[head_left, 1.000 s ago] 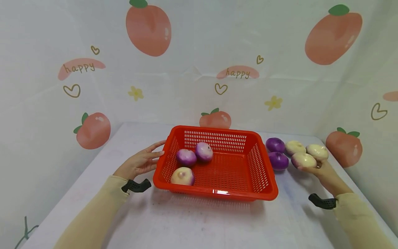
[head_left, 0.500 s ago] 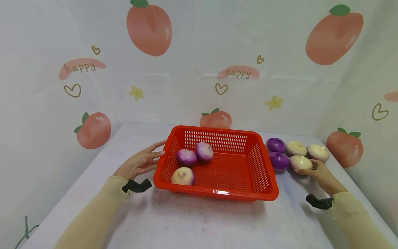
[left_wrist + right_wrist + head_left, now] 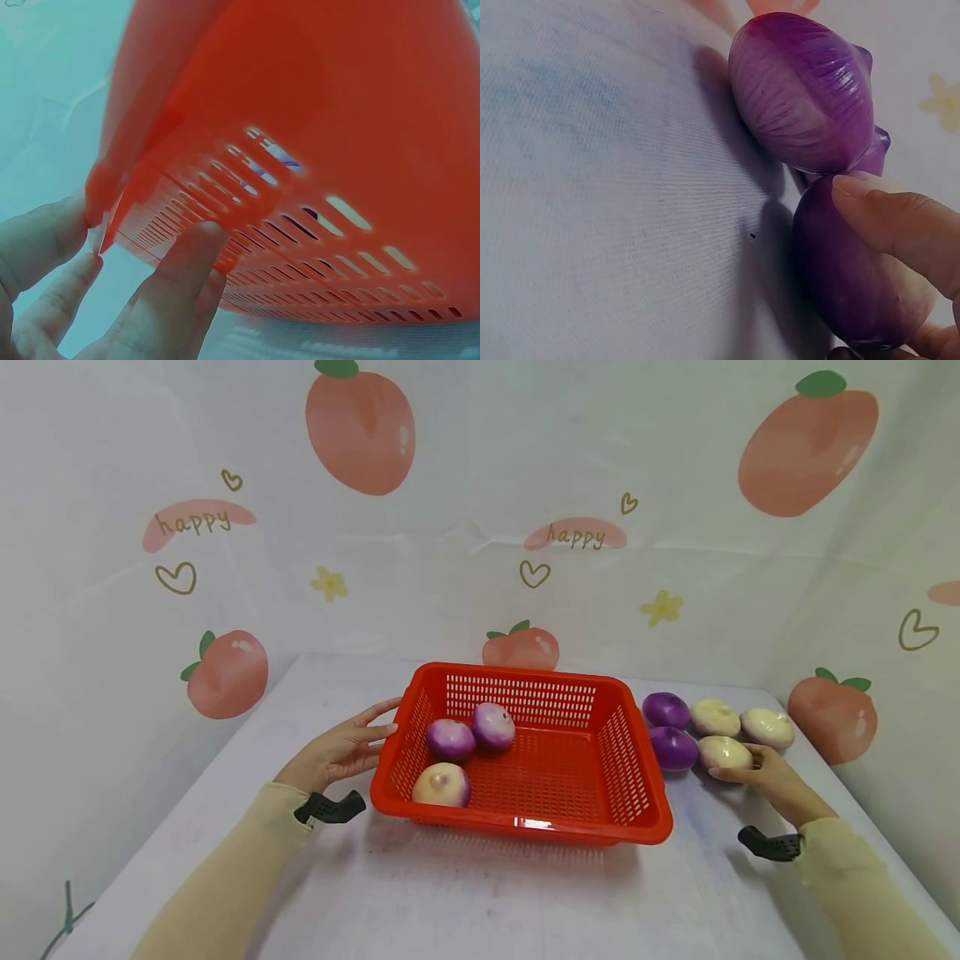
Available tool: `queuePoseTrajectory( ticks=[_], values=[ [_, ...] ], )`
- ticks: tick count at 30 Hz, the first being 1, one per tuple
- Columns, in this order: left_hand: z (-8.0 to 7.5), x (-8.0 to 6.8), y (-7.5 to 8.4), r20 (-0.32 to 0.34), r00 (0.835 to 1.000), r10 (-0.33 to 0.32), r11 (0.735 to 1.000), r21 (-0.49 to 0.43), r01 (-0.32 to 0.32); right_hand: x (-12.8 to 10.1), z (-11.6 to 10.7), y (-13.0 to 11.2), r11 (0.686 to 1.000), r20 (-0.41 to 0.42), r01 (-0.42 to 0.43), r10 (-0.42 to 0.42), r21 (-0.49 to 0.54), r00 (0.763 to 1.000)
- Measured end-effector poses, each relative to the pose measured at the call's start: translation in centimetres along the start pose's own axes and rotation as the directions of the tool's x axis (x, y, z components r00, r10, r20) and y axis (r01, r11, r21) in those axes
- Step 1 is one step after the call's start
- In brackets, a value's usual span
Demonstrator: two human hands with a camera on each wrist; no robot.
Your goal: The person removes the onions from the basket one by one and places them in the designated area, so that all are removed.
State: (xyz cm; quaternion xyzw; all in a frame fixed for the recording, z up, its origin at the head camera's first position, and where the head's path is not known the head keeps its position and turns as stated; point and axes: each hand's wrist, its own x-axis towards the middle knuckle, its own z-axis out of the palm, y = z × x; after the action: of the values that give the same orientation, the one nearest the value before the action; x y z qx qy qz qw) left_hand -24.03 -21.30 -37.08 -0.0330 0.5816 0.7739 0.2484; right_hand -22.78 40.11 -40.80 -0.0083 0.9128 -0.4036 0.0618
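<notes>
the left wrist view is almost filled by the blurred side of the red slotted plastic basket point(image 3: 315, 150), so its inside is hidden there except for a purple patch seen through the slots. the right wrist view cuts off most of the right hand point(image 3: 900, 232), showing only a fingertip and the edge of a thumb, and in the head view the far side of that hand is hidden behind the pale cream-and-purple onion point(image 3: 724, 752) it grips.

the right hand point(image 3: 768, 774) lies on the white cloth-covered bench point(image 3: 480, 902) to the right of the basket, its fingers curled round the pale onion, which sits on the bench. just left of this onion, touching it in the right wrist view, is a dark purple onion point(image 3: 672, 747), which lies just beside the basket's right wall. behind them are another dark purple onion point(image 3: 665, 709) and two cream onions point(image 3: 715, 717).

the left hand point(image 3: 337, 752) rests at the basket's left wall point(image 3: 405, 752), fingers straight and spread, with fingertips point(image 3: 191, 247) pressing the slotted side. it holds nothing else. inside the basket point(image 3: 592, 827) three onions point(image 3: 450, 739) lie in the left half, well apart from the right hand.
</notes>
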Motion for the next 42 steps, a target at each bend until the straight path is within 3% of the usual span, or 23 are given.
queuePoseTrajectory(
  ticks=[11, 42],
  values=[
    [0.08, 0.01, 0.08, -0.003, 1.000, -0.010, 0.999, -0.044, 0.009, -0.03, -0.24, 0.11, 0.998, 0.029, 0.030, -0.031, 0.055, 0.999],
    [0.14, -0.11, 0.10, 0.025, 1.000, 0.003, 0.999, -0.050, -0.001, -0.25, -0.47, -0.16, 0.993, 0.110, -0.099, 0.091, 0.068, 0.990]
  ],
)
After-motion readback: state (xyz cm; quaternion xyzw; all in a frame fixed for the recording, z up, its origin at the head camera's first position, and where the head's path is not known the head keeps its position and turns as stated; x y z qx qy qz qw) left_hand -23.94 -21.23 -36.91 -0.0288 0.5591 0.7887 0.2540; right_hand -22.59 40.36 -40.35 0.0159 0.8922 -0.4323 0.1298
